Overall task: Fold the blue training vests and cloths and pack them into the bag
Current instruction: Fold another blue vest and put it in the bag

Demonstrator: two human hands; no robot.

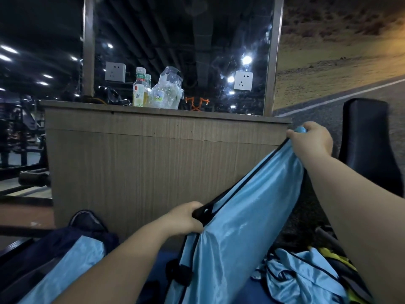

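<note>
Two bare hands hold one light blue training vest (241,216) stretched taut on a slant through the lower right of the frame. The left hand (186,218), low and near the centre, has its fingers curled round the vest's black trim at the lower end. The right hand (311,139), higher at the right edge of the middle, pinches the upper corner, with a bit of blue showing above the knuckles. The hands are well apart, each clamped on the vest, and the rest of the cloth hangs from the stretched edge down to the bottom of the frame.

In the lower left lies a dark navy bag (54,249) with a folded blue cloth (72,266) lying on or in it; which one cannot be told. In the lower right corner sits a crumpled heap of blue vests (302,277), with something yellow and black (337,260) just beside it. A blue mat (162,257) shows between bag and heap.

Behind the hands stands a wood-grain counter (153,161). On its top, above centre, are two drink bottles (140,91) and a clear plastic-wrapped pack (168,91) touching them. A dark reflective panel rises behind, with a white socket (115,71) to the left and another socket (243,80) to the right. A black padded seat (368,139) stands at the right edge.
</note>
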